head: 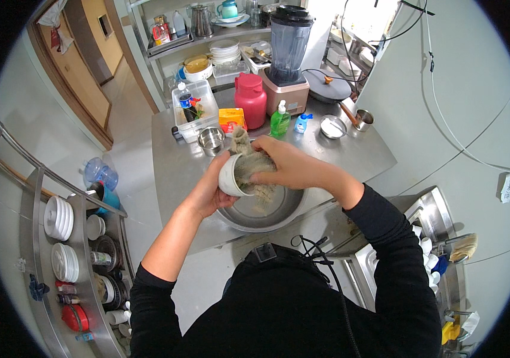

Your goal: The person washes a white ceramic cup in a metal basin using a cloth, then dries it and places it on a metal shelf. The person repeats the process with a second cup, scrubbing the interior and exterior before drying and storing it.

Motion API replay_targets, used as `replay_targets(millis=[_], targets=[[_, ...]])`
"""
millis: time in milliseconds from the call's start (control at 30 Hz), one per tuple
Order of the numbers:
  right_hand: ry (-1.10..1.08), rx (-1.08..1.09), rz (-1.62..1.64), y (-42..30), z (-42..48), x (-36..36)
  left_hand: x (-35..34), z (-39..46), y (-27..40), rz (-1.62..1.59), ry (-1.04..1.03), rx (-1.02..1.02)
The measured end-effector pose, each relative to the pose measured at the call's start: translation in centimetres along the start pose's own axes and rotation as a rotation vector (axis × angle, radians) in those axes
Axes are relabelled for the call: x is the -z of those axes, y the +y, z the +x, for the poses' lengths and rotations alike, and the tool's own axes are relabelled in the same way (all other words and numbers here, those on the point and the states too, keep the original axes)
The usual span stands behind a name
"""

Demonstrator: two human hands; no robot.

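My left hand [212,185] grips a white cup [232,175], tilted with its mouth to the right. In my right hand [277,165] is a greyish-beige cloth [257,168], bunched at the cup's mouth and partly inside it. One end of the cloth sticks up beyond the cup, and another part hangs below my right fingers. Beneath both hands a wide, round metal basin [255,223] stands near the front edge of the steel table [174,179]. My hands and the cloth hide part of the basin's far side.
Behind the basin are a small metal bowl [210,139], a yellow-orange box [232,119], a red jug [250,100], a green soap bottle [280,121] and a blender [287,85]. A small bowl of white powder [333,127] lies right. A plate rack [87,250] stands left; metal sinks [434,215] are right.
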State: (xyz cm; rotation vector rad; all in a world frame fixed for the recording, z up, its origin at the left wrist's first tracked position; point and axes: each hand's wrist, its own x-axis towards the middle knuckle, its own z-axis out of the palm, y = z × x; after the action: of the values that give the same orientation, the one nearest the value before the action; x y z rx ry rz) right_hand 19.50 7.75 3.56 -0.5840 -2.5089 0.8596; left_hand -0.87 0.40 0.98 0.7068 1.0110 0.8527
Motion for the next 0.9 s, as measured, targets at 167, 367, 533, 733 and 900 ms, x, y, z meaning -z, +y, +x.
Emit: replay_targets(millis=[167,367,533,733,900], targets=[[0.135,0.367,-0.52,-2.1,1.3,0.0,0.5,0.3,-1.3,0.019,0.006,0.093],[0.148,0.51,-0.625,-2.6,2.5,-0.6,0.6,0.4,-1.6,-0.009,-0.101,0.1],[0.103,0.326,-0.539,-1.9,2.2,-1.7,-1.5,-0.3,-1.8,-0.01,0.077,-0.019],[0.087,-0.078,-0.319,-3.3,1.9,-2.1,-2.3,-1.0,-1.6,-0.081,0.121,-0.093],[0.21,-0.216,-0.16,-1.9,2.1,-3.4,-3.1,-1.3,-1.3,0.019,0.265,-0.284]])
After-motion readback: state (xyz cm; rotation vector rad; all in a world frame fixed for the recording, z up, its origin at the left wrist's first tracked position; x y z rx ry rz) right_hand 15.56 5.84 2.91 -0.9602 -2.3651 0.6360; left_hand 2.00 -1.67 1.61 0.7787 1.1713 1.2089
